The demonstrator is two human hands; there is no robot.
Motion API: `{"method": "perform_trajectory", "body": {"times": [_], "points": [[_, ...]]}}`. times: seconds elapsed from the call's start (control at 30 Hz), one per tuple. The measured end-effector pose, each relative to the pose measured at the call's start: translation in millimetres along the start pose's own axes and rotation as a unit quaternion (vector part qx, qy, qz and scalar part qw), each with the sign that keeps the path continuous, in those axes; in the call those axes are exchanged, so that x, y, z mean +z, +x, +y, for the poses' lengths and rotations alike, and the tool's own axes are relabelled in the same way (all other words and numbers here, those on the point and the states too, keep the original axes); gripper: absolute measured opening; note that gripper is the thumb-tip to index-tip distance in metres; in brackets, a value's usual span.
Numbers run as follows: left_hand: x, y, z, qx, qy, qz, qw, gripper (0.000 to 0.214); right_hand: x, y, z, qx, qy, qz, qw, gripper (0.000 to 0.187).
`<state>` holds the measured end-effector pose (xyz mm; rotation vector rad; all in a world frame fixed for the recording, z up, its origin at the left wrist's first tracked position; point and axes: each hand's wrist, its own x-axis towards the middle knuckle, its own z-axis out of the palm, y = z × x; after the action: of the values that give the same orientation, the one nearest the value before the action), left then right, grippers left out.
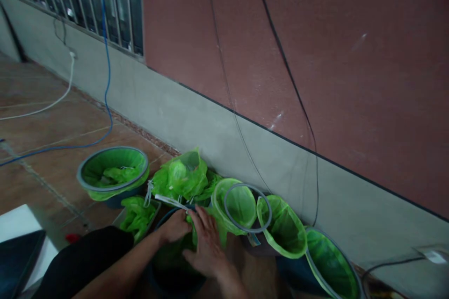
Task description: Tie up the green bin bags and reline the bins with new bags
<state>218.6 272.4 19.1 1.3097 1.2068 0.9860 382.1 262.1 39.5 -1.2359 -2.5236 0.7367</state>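
— What's the room like?
— Brown tiled floor, a smooth grey band of wall below matte maroon, and thin black cables hanging down it. A blue cable and a white one snake across the tiles at the left.
— And along the wall?
— Round dark buckets lined with thin, glossy green mesh. The leftmost bucket has a grey hoop at its rim; beside it sits a crumpled green heap.
— The hands?
— Both are at the near bucket. The left hand has fingers curled shut on the green netting at its rim. The right hand lies on the netting, fingers spread flat.
— Further right?
— A loose grey ring on a netted bucket, then two more.
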Motion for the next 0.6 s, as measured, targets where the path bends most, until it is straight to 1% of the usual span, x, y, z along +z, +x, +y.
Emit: {"method": "perform_trajectory", "body": {"times": [0.07, 0.1, 0.13, 0.17, 0.23, 0.27, 0.3, 0.37, 0.4, 0.43, 0.47, 0.5, 0.53, 0.57, 0.6], "points": [[-4.4, -2, 13, -0.007, -0.051, -0.055, 0.997, 0.018, -2, -2, -1, 0.019, -0.008, -0.017, 1.0, 0.106], [-6.3, -3, 17, -0.024, -0.076, -0.081, 0.994, 0.015, -1, -2, 0, 0.032, -0.009, -0.019, 0.999, 0.103], [-7.8, -4, 21, -0.045, -0.096, -0.097, 0.99, 0.012, -1, -1, 2, 0.042, -0.008, -0.021, 0.999, 0.094], [-8.9, -5, 23, -0.06, -0.112, -0.103, 0.987, 0.01, 0, -1, 4, 0.052, -0.003, -0.021, 0.998, 0.08], [-9.9, -7, 27, -0.067, -0.136, -0.088, 0.984, 0.013, 3, 2, 8, 0.084, 0.019, -0.008, 0.996, 0.044], [-10.1, -7, 28, -0.059, -0.149, -0.069, 0.985, 0.017, 4, 4, 10, 0.106, 0.042, 0.009, 0.993, 0.03], [-10.4, -7, 31, -0.043, -0.163, -0.045, 0.985, 0.02, 4, 5, 13, 0.126, 0.075, 0.033, 0.989, 0.022], [-12.8, -4, 35, -0.003, -0.183, 0.026, 0.983, 0.024, 2, 10, 19, 0.155, 0.176, 0.091, 0.968, 0.018], [-15.5, -2, 37, 0.015, -0.184, 0.077, 0.98, 0.026, 0, 12, 23, 0.171, 0.237, 0.132, 0.947, 0.017], [-19.3, 0, 38, 0.027, -0.176, 0.136, 0.975, 0.03, -3, 13, 27, 0.198, 0.3, 0.179, 0.916, 0.018], [-24.3, 3, 37, 0.034, -0.163, 0.201, 0.965, 0.034, -7, 14, 32, 0.234, 0.365, 0.225, 0.873, 0.02], [-30.1, 5, 36, 0.035, -0.146, 0.268, 0.952, 0.038, -12, 14, 36, 0.276, 0.429, 0.262, 0.819, 0.024], [-36.2, 7, 33, 0.027, -0.127, 0.332, 0.934, 0.041, -18, 14, 41, 0.313, 0.492, 0.283, 0.761, 0.028], [-41.8, 9, 29, 0.011, -0.113, 0.389, 0.914, 0.043, -25, 13, 44, 0.33, 0.551, 0.288, 0.71, 0.032], [-46.1, 9, 26, -0.014, -0.107, 0.432, 0.895, 0.045, -32, 11, 47, 0.327, 0.606, 0.281, 0.668, 0.035]]}}
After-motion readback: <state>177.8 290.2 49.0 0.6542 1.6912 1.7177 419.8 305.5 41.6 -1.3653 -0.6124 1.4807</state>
